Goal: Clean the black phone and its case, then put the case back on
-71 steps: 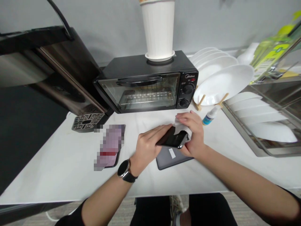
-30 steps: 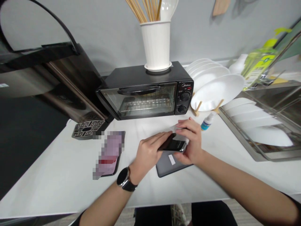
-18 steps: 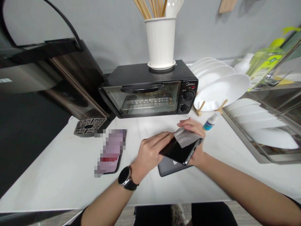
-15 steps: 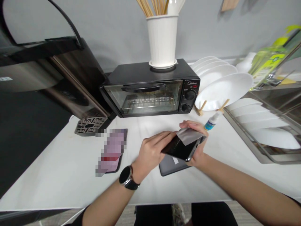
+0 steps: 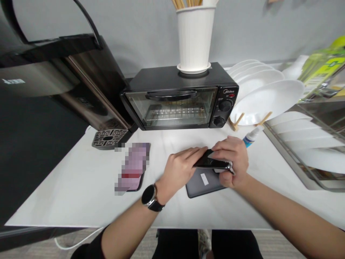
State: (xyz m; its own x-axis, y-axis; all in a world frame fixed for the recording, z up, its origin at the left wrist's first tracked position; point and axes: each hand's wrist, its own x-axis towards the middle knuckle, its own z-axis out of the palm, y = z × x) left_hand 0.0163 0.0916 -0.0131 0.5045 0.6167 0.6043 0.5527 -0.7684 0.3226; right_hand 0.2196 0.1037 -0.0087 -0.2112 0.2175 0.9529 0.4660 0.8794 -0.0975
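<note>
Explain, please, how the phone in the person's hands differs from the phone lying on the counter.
The held phone is up in the left hand and right hand; the lying phone rests flat on the counter. The held phone's face looks glossy black; the lying phone's looks pixelated pink. Both are slim.

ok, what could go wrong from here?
1. Drop: the black phone is held between the left hand and right hand over a dark flat item with a white label; a slip could knock the two together.
2. Knock: the spray bottle is just beyond the right hand, so a stray move might tip it.
</note>
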